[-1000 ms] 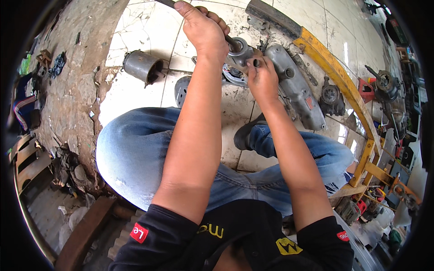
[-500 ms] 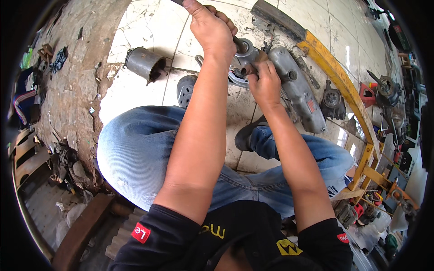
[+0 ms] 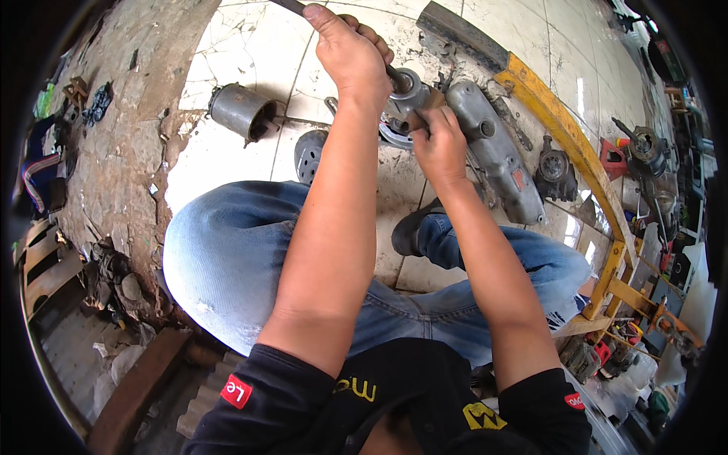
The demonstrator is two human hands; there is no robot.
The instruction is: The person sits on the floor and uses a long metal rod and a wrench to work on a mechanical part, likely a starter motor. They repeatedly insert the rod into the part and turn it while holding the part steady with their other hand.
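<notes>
My left hand (image 3: 353,61) is wrapped round a dark metal bar (image 3: 287,7) that slants down to the right. The bar's lower end meets a round opening in a grey cast-metal housing (image 3: 410,98) on the floor. At the housing's right side my right hand (image 3: 441,145) is closed, thumb and fingers gripping its edge. Part of the housing is hidden behind both hands. Close by on the right lies a long grey metal cover (image 3: 494,152). A hollow metal cylinder (image 3: 241,111) rests on its side to the left.
A yellow metal frame (image 3: 561,125) curves along the right. Beyond it are a dark gear-like part (image 3: 555,168) and a motor assembly (image 3: 648,152). A dark clog (image 3: 309,155) is on my foot beside the housing. Brown ground (image 3: 121,152) borders the white tiles (image 3: 220,163).
My left hand and the bar have shifted slightly left, and more of the bar's upper end shows. The housing and my right hand have moved a little with them.
</notes>
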